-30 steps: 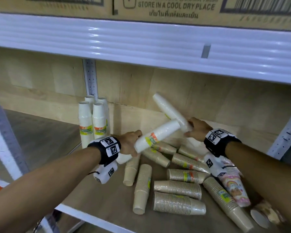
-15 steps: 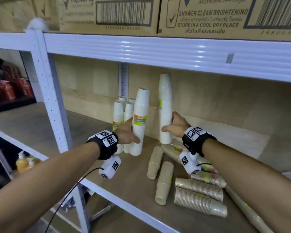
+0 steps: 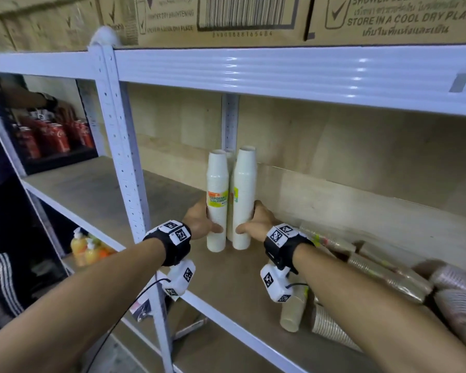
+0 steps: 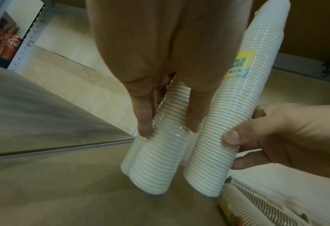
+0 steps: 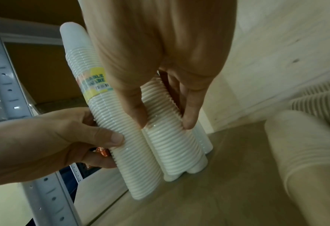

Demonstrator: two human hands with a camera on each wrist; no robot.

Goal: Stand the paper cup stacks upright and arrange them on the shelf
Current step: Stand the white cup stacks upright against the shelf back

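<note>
Two white cup stacks now upright side by side on shelf (image 3: 151, 200), earlier apart; left hand (image 3: 199, 222) clamped round left stack (image 3: 217, 200), right hand (image 3: 256, 224) round right stack (image 3: 244, 197); brown stacks (image 3: 382, 273) lying at right

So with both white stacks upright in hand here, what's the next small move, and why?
Probably let go of both and reach for a lying stack. The left hand grips the left white stack and the right hand the right white stack; both stand upright on the shelf board, close beside the earlier ones. Brown stacks lie on their sides at right.
</note>
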